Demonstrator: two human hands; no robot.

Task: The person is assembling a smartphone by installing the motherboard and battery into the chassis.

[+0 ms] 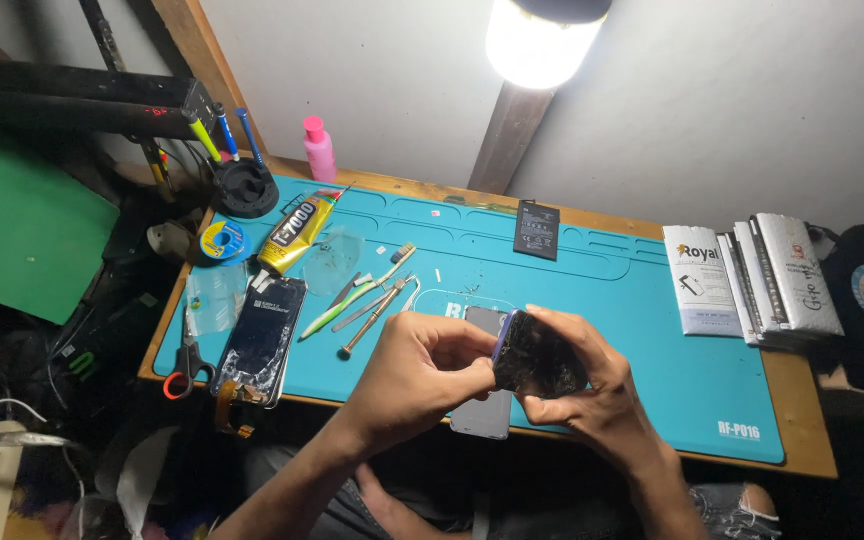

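Observation:
Above the near edge of a teal work mat [592, 300], both hands hold a dark phone body [540, 357] with a purple rim, tilted up on its side. My left hand [420, 372] pinches its left edge with thumb and fingertips. My right hand [592, 385] cups it from the right and below. Under the hands, a grey flat panel [487, 412] lies on the mat and overhangs the table's front edge.
On the mat's left lie a cracked phone screen [264, 338], a yellow glue tube [297, 232], a green toothbrush [352, 295], tweezers and a screwdriver [372, 315]. Red-handled scissors [188, 365] sit at the left edge, a black battery [537, 229] at the back, white boxes [752, 275] right, a bright lamp [540, 35] overhead.

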